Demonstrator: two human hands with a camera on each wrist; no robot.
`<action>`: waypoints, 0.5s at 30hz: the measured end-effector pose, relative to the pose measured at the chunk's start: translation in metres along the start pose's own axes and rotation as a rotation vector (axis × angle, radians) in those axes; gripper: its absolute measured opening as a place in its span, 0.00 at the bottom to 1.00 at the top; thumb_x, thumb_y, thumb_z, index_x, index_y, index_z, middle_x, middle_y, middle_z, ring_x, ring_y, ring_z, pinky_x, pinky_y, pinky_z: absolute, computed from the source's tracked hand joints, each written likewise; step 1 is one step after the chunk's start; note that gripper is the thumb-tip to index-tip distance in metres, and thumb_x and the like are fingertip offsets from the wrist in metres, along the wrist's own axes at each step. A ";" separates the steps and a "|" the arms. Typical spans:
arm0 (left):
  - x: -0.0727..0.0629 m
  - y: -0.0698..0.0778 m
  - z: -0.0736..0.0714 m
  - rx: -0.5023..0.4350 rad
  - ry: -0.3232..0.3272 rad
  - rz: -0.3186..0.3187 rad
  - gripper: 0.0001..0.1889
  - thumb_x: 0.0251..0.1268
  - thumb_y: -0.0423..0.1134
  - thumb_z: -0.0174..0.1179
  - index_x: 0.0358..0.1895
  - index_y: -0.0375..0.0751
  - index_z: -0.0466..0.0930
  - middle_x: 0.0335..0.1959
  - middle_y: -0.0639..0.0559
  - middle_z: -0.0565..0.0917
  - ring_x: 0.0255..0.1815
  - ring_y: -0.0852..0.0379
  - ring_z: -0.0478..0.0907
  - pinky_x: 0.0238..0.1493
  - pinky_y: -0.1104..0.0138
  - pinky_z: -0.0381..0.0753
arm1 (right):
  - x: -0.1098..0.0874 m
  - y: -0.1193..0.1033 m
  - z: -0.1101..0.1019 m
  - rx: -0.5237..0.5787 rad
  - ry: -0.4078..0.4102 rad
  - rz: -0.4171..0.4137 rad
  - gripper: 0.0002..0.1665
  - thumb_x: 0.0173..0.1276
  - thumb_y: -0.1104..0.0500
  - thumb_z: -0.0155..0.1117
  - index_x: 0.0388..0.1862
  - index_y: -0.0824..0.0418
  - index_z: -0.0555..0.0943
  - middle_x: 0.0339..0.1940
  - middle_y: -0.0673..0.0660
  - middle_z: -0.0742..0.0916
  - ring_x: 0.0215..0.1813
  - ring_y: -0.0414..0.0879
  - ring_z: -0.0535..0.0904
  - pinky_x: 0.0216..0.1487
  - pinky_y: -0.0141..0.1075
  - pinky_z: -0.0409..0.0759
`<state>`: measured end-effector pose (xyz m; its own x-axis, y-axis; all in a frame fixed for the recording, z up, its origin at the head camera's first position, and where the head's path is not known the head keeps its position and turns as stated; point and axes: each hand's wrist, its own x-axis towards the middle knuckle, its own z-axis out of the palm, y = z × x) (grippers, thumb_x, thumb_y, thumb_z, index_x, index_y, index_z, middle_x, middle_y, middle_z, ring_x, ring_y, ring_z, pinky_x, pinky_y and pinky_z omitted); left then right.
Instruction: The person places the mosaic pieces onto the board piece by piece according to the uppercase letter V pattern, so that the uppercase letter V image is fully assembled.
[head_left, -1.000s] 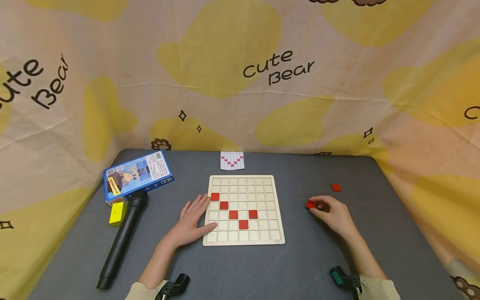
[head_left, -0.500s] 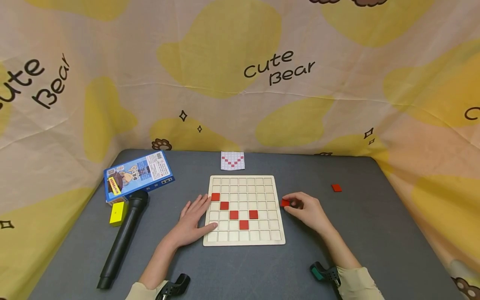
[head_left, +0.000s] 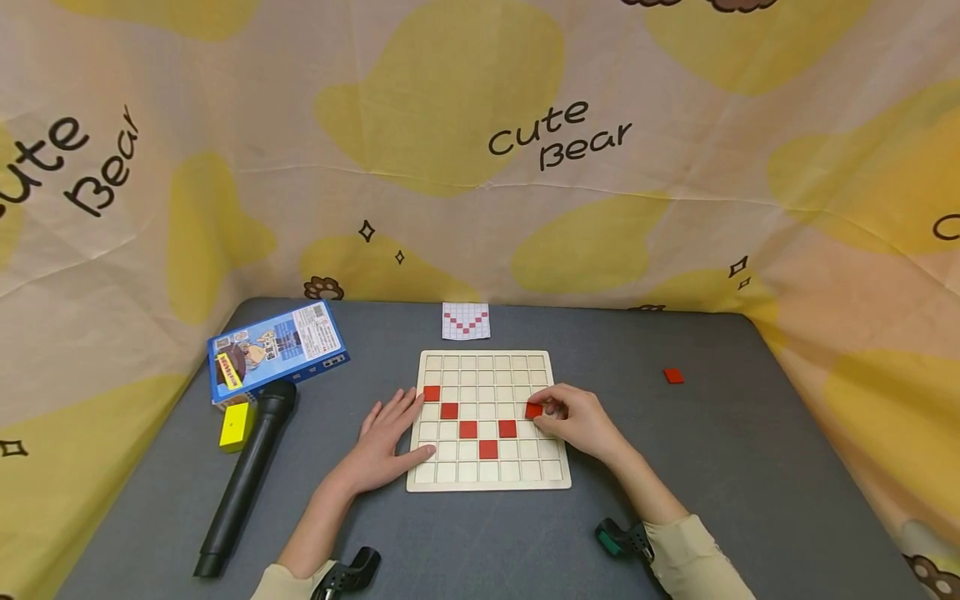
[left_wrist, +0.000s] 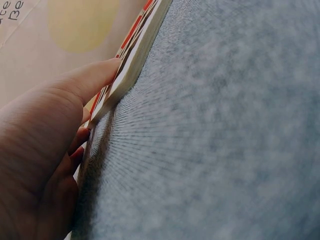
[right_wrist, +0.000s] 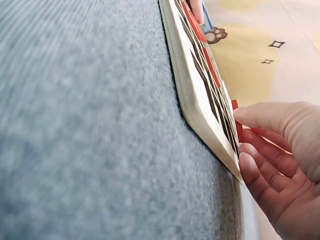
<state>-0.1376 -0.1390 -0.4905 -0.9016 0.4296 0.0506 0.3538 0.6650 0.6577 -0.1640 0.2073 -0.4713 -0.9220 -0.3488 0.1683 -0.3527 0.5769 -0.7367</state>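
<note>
A pale square grid board point(head_left: 487, 487) lies on the grey table, with several red square tiles point(head_left: 488, 450) set in its cells along a diagonal and back up. My left hand point(head_left: 384, 446) is spread flat at the board's left edge, thumb over the rim. At the right side, my right hand point(head_left: 577, 419) pinches another red tile point(head_left: 533, 411) between thumb and fingers, over a cell up and right of the tile row. In the right wrist view that held tile point(right_wrist: 239, 133) stands on edge close over the board's surface.
One loose red tile point(head_left: 673, 377) lies on the table to the right. Behind the board is a small pattern card point(head_left: 465, 322). A blue box point(head_left: 277, 350), a yellow block point(head_left: 237, 427) and a black microphone point(head_left: 243, 483) sit at the left.
My right hand has carried the pinched red tile leftward from the table right of the board to over the board's right part. The left hand has stayed in place.
</note>
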 end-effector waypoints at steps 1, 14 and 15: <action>0.000 0.000 0.000 0.000 -0.001 0.000 0.44 0.63 0.54 0.62 0.76 0.36 0.55 0.78 0.41 0.53 0.78 0.42 0.43 0.71 0.44 0.35 | 0.001 0.000 0.001 -0.002 -0.003 -0.002 0.14 0.58 0.63 0.73 0.45 0.55 0.86 0.31 0.49 0.81 0.28 0.39 0.73 0.32 0.31 0.73; 0.000 0.000 0.000 0.007 -0.005 -0.010 0.43 0.63 0.55 0.62 0.76 0.37 0.55 0.78 0.42 0.53 0.78 0.43 0.43 0.71 0.44 0.35 | 0.008 -0.005 0.007 -0.045 -0.023 -0.039 0.14 0.59 0.64 0.71 0.45 0.55 0.86 0.31 0.50 0.82 0.31 0.42 0.73 0.33 0.32 0.71; 0.000 0.000 0.000 0.007 -0.006 -0.010 0.43 0.63 0.55 0.62 0.76 0.37 0.55 0.78 0.42 0.53 0.78 0.43 0.43 0.71 0.44 0.35 | 0.008 -0.005 0.007 -0.045 -0.024 -0.038 0.14 0.59 0.64 0.71 0.46 0.55 0.86 0.32 0.50 0.82 0.32 0.43 0.74 0.33 0.32 0.71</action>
<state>-0.1379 -0.1385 -0.4901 -0.9035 0.4267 0.0400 0.3470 0.6736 0.6525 -0.1687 0.1962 -0.4712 -0.9038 -0.3883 0.1800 -0.3952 0.5956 -0.6994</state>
